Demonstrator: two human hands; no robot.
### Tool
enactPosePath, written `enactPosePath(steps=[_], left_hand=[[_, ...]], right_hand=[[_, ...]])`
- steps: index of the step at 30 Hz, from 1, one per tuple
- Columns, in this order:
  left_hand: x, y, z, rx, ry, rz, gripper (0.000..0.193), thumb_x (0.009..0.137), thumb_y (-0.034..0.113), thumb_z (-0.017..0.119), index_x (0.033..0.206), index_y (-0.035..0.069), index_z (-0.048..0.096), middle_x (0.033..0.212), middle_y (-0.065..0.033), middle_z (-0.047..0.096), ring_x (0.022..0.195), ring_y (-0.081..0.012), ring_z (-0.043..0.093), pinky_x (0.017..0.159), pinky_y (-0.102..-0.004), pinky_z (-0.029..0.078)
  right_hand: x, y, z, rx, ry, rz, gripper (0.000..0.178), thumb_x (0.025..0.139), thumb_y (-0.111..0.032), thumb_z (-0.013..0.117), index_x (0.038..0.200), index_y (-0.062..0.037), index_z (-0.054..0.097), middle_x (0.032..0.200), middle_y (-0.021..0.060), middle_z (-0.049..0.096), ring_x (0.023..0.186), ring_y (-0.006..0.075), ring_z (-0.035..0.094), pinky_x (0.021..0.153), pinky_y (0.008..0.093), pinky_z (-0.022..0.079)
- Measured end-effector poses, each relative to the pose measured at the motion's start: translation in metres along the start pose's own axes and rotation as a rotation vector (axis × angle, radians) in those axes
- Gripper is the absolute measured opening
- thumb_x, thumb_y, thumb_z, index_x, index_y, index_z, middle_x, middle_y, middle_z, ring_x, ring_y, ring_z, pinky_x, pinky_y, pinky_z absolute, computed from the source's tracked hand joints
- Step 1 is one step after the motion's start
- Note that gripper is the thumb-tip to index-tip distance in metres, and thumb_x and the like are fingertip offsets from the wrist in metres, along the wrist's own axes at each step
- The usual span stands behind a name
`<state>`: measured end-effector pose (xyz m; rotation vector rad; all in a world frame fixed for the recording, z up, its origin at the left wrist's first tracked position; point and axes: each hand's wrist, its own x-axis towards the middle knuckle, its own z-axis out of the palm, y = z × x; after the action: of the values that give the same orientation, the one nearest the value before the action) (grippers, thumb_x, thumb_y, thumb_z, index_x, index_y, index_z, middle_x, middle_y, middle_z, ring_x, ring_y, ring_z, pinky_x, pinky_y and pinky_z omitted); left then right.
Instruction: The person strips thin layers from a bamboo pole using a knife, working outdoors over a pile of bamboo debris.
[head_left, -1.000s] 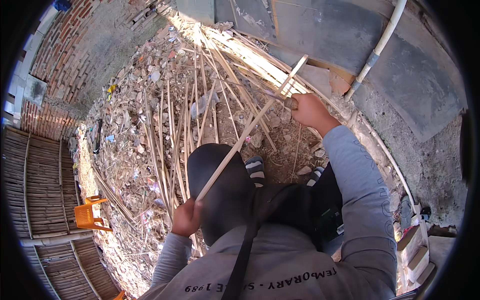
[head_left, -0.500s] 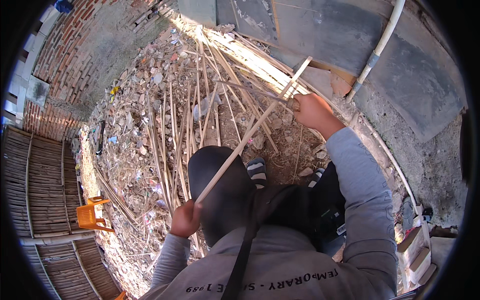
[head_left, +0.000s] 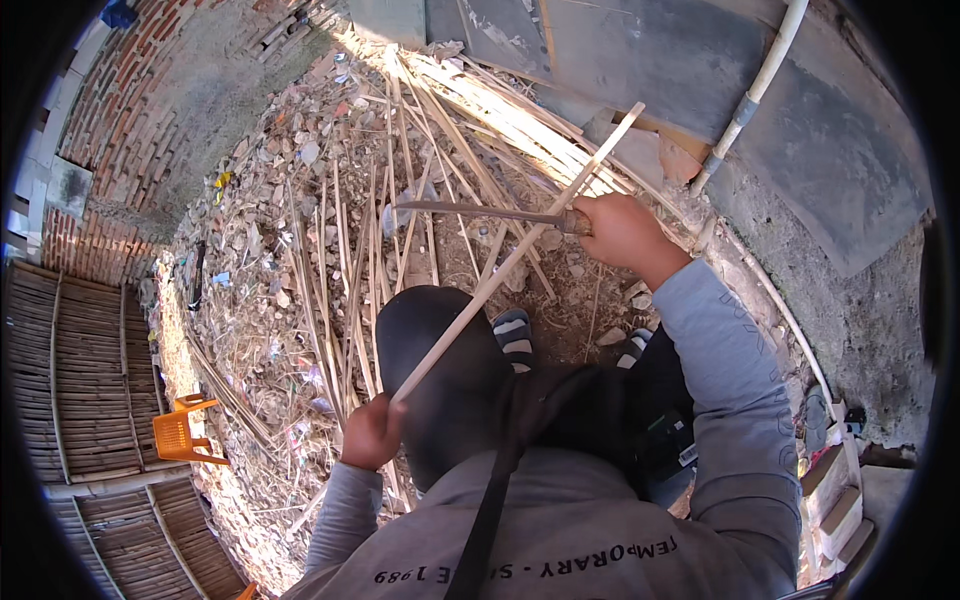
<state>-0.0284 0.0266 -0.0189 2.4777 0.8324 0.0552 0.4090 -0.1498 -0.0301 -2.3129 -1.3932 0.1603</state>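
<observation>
My left hand [head_left: 370, 432] is closed around the near end of a long, pale bamboo strip [head_left: 461, 322]. The strip slants away to the upper right, and its far end juts out past my other hand. In my right hand [head_left: 618, 232] is the wooden handle of a long knife [head_left: 470, 209], with its dark, narrow blade pointing left. Close to the handle the blade crosses the strip and appears to touch it. My right fingers are wrapped around the handle.
Many loose bamboo strips [head_left: 352, 290] lie on the littered ground ahead, with a brighter bundle [head_left: 500, 105] along the far wall. An orange plastic chair [head_left: 176, 436] stands at left beside a bamboo-slat panel [head_left: 85, 370]. At right, a pale pipe [head_left: 752, 98] leans by the grey wall.
The knife has swung from a slant to nearly level, its tip moving down and left. The bamboo strip's far end has shifted slightly up and right. My left hand has barely moved.
</observation>
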Motion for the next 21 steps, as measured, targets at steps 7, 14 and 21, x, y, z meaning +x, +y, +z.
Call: enactPosePath(steps=[7, 14, 21], left_hand=[[0.0, 0.009, -0.006, 0.081, -0.011, -0.043, 0.037, 0.102, 0.034, 0.057, 0.081, 0.004, 0.053, 0.061, -0.0232, 0.057, 0.06, -0.0469, 0.06, 0.052, -0.0542, 0.044], [0.0, 0.005, 0.004, 0.078, 0.013, -0.012, 0.034, 0.101, 0.029, 0.057, 0.081, 0.003, 0.052, 0.063, -0.0255, 0.057, 0.061, -0.0479, 0.06, 0.053, -0.0552, 0.044], [0.005, -0.001, 0.005, 0.0, 0.022, -0.011, 0.042, 0.103, 0.036, 0.055, 0.078, 0.002, 0.052, 0.061, -0.0242, 0.056, 0.06, -0.0473, 0.06, 0.051, -0.0523, 0.043]], right_hand=[[0.006, 0.036, 0.012, -0.017, 0.023, 0.232, 0.032, 0.076, -0.018, 0.068, 0.104, -0.0037, 0.069, 0.089, 0.0243, 0.07, 0.087, 0.0418, 0.069, 0.08, 0.0489, 0.055], [0.005, 0.021, -0.006, 0.054, 0.043, 0.115, 0.033, 0.077, -0.021, 0.07, 0.105, -0.0036, 0.069, 0.089, 0.0225, 0.071, 0.088, 0.0418, 0.069, 0.082, 0.0513, 0.054], [0.008, 0.054, 0.001, 0.237, -0.052, 0.302, 0.035, 0.077, -0.015, 0.067, 0.109, -0.0033, 0.069, 0.096, 0.0236, 0.072, 0.093, 0.0416, 0.069, 0.084, 0.0488, 0.055]])
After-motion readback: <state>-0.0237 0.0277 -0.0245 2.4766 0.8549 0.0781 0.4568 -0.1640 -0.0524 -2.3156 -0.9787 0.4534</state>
